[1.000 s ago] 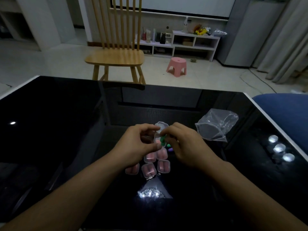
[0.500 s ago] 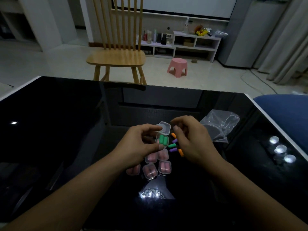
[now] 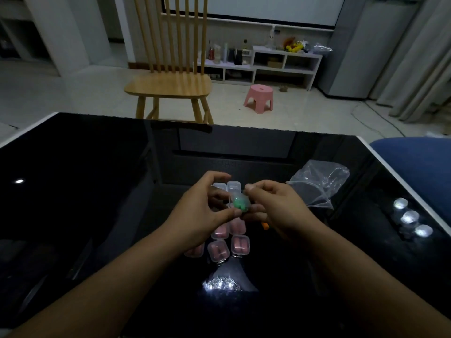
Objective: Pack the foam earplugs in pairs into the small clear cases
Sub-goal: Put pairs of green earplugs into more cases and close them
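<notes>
**Green pair in the case, both hands on it**

The case [image 3: 240, 203] with the green plugs [image 3: 238, 203] inside is held up off the worktop [image 3: 97, 167], between the two hands. The left hand [image 3: 200, 213] grips it from the left, thumb tip at its near lower edge, and its other fingers [image 3: 216, 192] curl round the far side. The right hand [image 3: 275, 211] comes in from the right: its curled fingers meet the case at the top right corner and below it. Both hands grasp the case; neither is released. I cannot tell whether the lid is fully shut, as the case is blurred, but the plugs sit within it and it looks closed or nearly so. My guess is that the step in hand is pressing the lid home.

The relation that matters: the case lies right between the fingertips, about equally near to each hand, tilted, its long axis running roughly from far-left to near-right.

Just beyond the fingers, two empty cases [image 3: 228, 186] rest on the worktop. Nearer than the fingers, partly under the left hand, lie the filled cases [image 3: 229, 242], pink plugs inside. An orange plug [image 3: 265, 225] peeps out under the right hand. A clear bag [image 3: 319, 186] lies to the right of the right hand, apart from it.

No brand, label or writing can be read anywhere.
</notes>
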